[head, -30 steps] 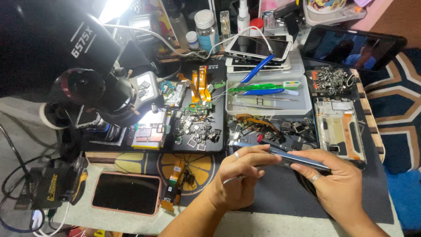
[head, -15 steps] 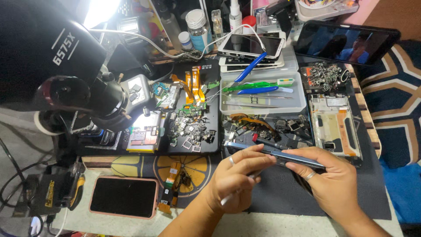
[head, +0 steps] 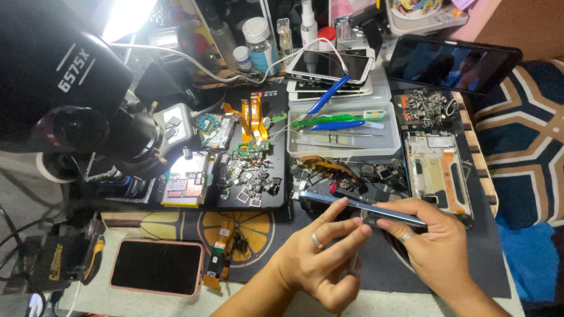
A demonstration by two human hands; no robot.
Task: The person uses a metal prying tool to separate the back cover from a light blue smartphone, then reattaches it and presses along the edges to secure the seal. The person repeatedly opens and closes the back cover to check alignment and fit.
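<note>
My right hand (head: 435, 252) grips a thin blue phone (head: 358, 206) edge-on, its long side pointing left toward the parts pile. My left hand (head: 317, 264) sits just under the phone, fingertips touching its middle, and pinches a slim metal tool (head: 353, 264) that points down from the phone's underside. Both hands wear a ring. They hover over a dark work mat (head: 376, 276) at the front of the bench.
A black microscope (head: 76, 111) fills the left. A pink-cased phone (head: 157, 267) lies front left. A dark tray of small parts (head: 249, 176), a clear tray of tools (head: 341, 126), a bare phone frame (head: 437, 173), stacked phones (head: 329, 67) and a tablet (head: 452, 61) crowd the back.
The view has shifted slightly. My left hand has closed in under the phone, its fingers curling tighter on the tool; my right hand keeps the phone in about the same place.
</note>
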